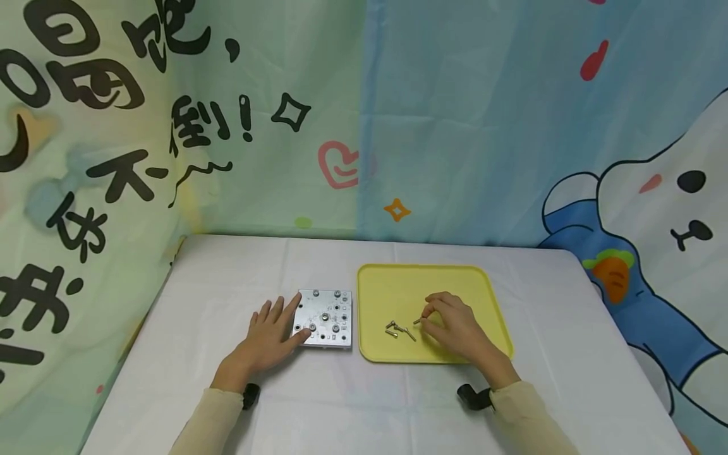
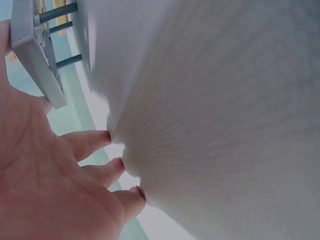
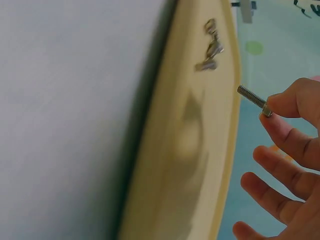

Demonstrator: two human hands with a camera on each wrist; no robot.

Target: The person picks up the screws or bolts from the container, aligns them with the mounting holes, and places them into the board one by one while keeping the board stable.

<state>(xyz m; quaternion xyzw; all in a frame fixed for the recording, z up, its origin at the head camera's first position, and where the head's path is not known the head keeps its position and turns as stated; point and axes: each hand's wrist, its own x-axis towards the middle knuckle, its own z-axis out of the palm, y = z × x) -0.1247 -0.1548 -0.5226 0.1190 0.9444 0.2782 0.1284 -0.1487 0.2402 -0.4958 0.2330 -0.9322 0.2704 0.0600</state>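
Observation:
A silver metal plate point(image 1: 324, 309) with several screws set in it stands on the white table, left of the yellow tray. Threaded screw ends point(image 2: 59, 12) stick out of its underside in the left wrist view. My left hand point(image 1: 264, 341) is spread at the plate's left side, index finger and thumb touching its left corners; the other fingertips rest on the cloth. My right hand point(image 1: 457, 328) is over the tray point(image 1: 455, 278), pinching a small screw point(image 3: 254, 100) by its head between thumb and index finger. Several loose screws point(image 1: 400, 330) lie in the tray beside it.
A white cloth point(image 1: 352, 404) covers the table. A printed curtain point(image 1: 455, 126) hangs behind the table's back edge and along its left side. Each wrist wears a small black camera point(image 1: 474, 398).

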